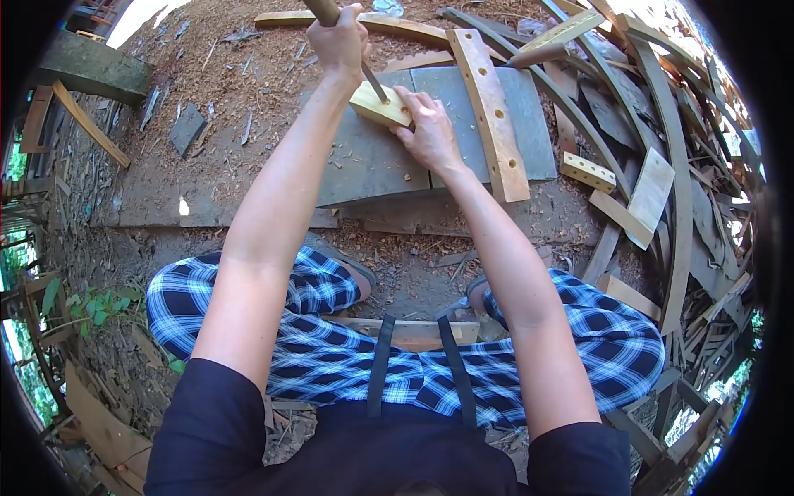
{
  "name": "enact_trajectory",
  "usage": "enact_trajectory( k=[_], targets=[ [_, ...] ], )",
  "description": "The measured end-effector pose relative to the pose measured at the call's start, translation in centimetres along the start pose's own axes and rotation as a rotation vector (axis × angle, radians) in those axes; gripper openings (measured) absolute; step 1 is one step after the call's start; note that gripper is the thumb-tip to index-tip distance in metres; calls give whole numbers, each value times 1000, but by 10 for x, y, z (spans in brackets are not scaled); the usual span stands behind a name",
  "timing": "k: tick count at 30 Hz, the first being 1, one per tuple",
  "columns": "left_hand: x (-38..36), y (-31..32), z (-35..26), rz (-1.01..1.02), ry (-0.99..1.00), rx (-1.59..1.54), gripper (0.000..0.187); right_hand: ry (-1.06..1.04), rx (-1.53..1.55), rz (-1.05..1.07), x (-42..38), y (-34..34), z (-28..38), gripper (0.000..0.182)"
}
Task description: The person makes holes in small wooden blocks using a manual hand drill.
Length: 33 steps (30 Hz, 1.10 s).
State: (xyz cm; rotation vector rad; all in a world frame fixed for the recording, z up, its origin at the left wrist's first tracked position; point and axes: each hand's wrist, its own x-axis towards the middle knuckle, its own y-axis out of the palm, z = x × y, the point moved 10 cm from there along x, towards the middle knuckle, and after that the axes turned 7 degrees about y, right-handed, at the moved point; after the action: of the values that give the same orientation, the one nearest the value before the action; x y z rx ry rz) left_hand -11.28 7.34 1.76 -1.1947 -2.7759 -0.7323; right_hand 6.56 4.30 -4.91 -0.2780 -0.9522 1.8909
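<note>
My left hand (339, 43) is wrapped round a chisel (376, 84), whose thick wooden handle rises past the top edge of the view. Its metal shaft slants down to the upper face of a pale wooden block (370, 102). Whether the tip is inside a hole there cannot be made out. My right hand (432, 132) grips the block's right end, fingers over the top and thumb on the near side. A dark hole shows close to those fingers. Under the block lies a grey board (364, 169).
A long beam with several round holes (494, 124) lies across the board on the right. Beyond it are a small drilled block (588, 172) and a heap of wood strips (680, 190). Wood chips (223, 50) cover the ground at left. A concrete-like slab (91, 66) stands far left.
</note>
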Motion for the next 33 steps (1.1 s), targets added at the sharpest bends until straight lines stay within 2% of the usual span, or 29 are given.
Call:
enact_trajectory(
  k=[4, 6, 9, 12, 14, 16, 18, 20, 21, 22, 23, 24, 26, 28, 30, 32, 33],
  targets=[
    [-7, 7, -8, 27, 26, 7, 34, 14, 0, 22, 1, 1, 0, 67],
    [-8, -2, -7, -39, -3, -43, 38, 26, 1, 41, 1, 2, -1, 68],
    [-11, -8, -10, -40, 5, -77, 41, 6, -32, 70, 6, -2, 1, 64],
    [-14, -11, -11, -52, 35, -81, 37, -36, -111, 190, 9, -17, 5, 60],
    [-18, -11, -15, -56, 68, -53, 30, -40, -361, -220, 9, -76, 1, 67],
    [-21, -10, -13, -65, 72, -65, 23, 192, -545, -276, 0, -103, -33, 77],
    [-22, -5, -20, -57, 189, 27, 21, 336, -614, -189, -16, -95, -92, 83],
    [-24, -1, -12, -48, 204, 43, 20, 551, -457, 8, -27, -90, -108, 83],
    [-22, -2, -10, -63, 235, 109, 20, 536, -461, -8, -24, -95, -110, 83],
    [-21, -1, -21, -79, 269, 179, 20, 533, -259, 3, -19, -94, -119, 75],
    [-24, 0, -18, -62, 187, 180, 19, 518, -56, 13, -12, -92, -126, 66],
    [-22, 0, -18, -70, 275, 168, 20, 643, 274, 165, -9, -96, -100, 60],
    [-23, 3, -19, -50, 273, 185, 21, 511, 519, 152, 10, -121, -40, 66],
    [-28, 10, -22, -18, 270, 200, 21, 262, 430, 20, 34, -175, 43, 62],
    [-31, 18, -19, 22, 277, 217, 22, 43, 429, 40, 56, -213, 107, 58],
    [-31, 26, -18, 53, 298, 205, 22, -121, 189, -48, 73, -242, 146, 65],
    [-33, 28, -23, 57, 312, 238, 22, -115, 187, -58, 71, -252, 160, 65]
  ],
)
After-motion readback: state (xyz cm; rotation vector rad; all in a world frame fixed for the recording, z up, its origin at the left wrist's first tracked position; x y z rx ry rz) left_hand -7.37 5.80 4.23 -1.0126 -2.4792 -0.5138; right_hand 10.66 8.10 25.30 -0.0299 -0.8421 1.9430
